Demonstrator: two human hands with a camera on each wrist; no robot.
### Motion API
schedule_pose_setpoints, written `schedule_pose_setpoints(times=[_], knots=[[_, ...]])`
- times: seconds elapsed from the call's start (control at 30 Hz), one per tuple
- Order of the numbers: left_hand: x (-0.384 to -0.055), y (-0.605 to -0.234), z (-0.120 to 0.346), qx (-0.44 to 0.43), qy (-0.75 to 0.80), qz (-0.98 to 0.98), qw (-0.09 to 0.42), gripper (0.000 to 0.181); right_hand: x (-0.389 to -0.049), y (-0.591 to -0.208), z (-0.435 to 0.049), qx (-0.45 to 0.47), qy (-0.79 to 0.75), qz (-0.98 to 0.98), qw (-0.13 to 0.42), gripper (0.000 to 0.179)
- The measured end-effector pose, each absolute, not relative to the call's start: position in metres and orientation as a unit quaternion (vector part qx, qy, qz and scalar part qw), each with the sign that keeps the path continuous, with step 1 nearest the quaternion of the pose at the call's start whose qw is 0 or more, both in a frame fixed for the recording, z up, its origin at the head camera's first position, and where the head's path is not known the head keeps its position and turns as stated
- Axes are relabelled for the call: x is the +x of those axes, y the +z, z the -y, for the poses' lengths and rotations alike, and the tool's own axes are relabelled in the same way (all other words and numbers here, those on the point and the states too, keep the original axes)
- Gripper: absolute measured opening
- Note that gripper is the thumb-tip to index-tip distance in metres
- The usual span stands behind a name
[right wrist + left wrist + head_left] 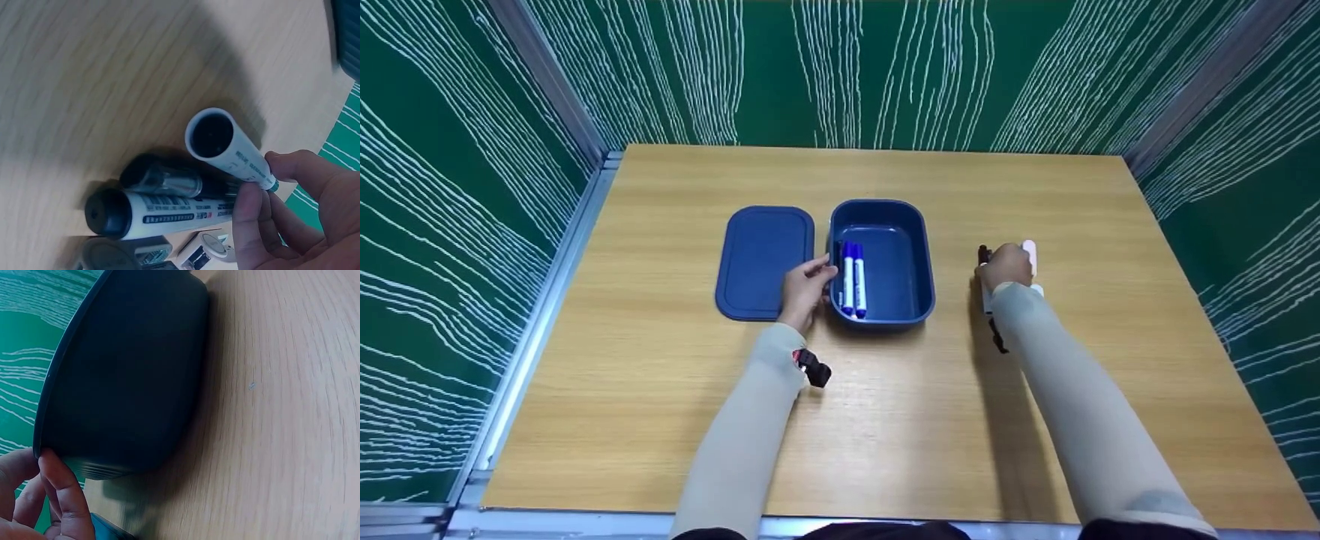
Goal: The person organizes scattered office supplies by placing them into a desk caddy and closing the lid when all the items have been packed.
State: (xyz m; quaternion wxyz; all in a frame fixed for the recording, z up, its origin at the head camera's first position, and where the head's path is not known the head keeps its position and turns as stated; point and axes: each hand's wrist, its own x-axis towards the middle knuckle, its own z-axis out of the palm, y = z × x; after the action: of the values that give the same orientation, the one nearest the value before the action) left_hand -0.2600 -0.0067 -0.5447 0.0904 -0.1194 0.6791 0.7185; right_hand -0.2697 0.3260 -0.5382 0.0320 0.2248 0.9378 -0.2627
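Note:
My left hand [806, 289] pinches the left rim of a dark blue open box [919, 262] between thumb and fingers; the left wrist view shows the box's outer wall [124, 377] close up. Inside the box, blue-capped white markers [860, 281] lie along its left side. To the right of the box, my right hand [1009, 266] pinches a white marker [242, 160] near one end, its dark end facing the right wrist camera. Just beside that marker, a white marker with a black cap [169, 216] and a black pen with a clear part [163, 180] lie on the table.
A flat blue lid [761, 259] lies left of the box. White rounded items [1030, 251] are by my right hand, and small grey-white items [205, 247] show below the markers in the right wrist view. Green panels [870, 75] with white streaks surround the wooden table [885, 450].

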Motion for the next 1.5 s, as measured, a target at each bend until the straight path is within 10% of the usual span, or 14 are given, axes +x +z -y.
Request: schedule_pose_setpoints(times=[1.5], knots=[[-0.259, -0.544, 0.005, -0.119, 0.726, -0.673, 0.084, 0.037, -0.289, -0.448, -0.29, 0.238, -0.541, -0.803, 0.07, 0.042]])
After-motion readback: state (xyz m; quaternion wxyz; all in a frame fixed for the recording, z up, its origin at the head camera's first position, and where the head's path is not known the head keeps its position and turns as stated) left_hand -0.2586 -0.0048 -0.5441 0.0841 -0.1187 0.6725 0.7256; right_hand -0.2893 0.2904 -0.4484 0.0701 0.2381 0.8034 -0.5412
